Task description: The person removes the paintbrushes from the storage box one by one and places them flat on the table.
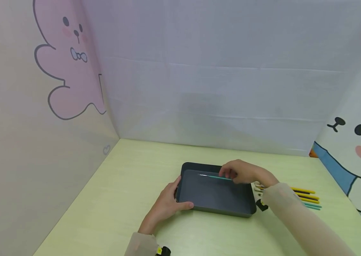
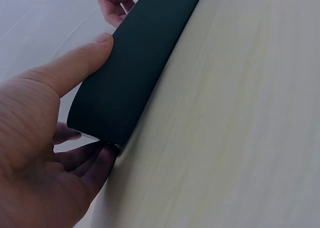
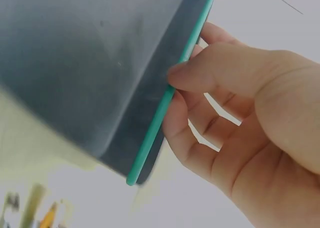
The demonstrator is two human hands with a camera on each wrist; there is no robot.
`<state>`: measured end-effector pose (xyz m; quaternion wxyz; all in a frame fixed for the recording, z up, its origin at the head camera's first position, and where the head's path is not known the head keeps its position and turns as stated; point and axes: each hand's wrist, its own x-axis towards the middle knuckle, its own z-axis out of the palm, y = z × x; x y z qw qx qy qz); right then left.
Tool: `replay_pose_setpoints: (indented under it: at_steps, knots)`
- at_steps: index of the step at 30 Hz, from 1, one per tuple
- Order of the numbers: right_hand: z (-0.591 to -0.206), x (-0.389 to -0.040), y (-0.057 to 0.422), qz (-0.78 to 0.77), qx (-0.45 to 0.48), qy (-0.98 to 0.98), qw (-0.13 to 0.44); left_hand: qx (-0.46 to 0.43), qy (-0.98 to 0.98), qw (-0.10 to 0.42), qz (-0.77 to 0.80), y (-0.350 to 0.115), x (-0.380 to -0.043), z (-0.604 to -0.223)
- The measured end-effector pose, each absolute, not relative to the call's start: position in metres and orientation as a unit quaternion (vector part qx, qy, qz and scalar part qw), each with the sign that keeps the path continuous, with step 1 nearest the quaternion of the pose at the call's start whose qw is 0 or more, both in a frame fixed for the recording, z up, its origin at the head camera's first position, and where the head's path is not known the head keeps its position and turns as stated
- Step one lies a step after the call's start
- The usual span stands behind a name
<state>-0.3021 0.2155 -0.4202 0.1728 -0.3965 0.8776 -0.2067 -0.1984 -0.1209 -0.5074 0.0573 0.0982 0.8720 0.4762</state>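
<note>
A dark grey rectangular tray (image 1: 212, 195) lies on the table. My left hand (image 1: 167, 199) grips its near left corner, the thumb on the near rim. In the left wrist view, the fingers curl beneath the tray's dark wall (image 2: 135, 63). Over the tray's far side, my right hand (image 1: 244, 171) pinches a slim teal-handled paintbrush (image 1: 214, 176) between thumb and fingers, its pale tip pointing left. The right wrist view shows the teal handle (image 3: 150, 133) running along the tray's long edge; the brush tip is out of that view.
Several paintbrushes with yellow handles (image 1: 308, 196) and teal handles lie right of the tray, partly hidden by my right forearm. A white curtain (image 1: 219, 92) stands behind the pale table (image 1: 135, 170), with printed cartoon panels at both sides.
</note>
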Motion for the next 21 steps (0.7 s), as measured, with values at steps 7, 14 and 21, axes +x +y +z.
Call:
replay_pose_setpoints:
  at_steps: [7, 14, 21]
  knots:
    - [-0.408, -0.294, 0.234, -0.198, -0.397, 0.883, 0.152, 0.097, 0.874, 0.06, 0.472, -0.121, -0.198, -0.508]
    - [-0.403, -0.284, 0.254, -0.217, -0.398, 0.879, 0.152, 0.096, 0.874, 0.064, 0.473, -0.12, -0.199, -0.509]
    - [-0.406, -0.274, 0.279, -0.227, -0.397, 0.876, 0.15, 0.097, 0.873, 0.064, 0.474, -0.12, -0.2, -0.511]
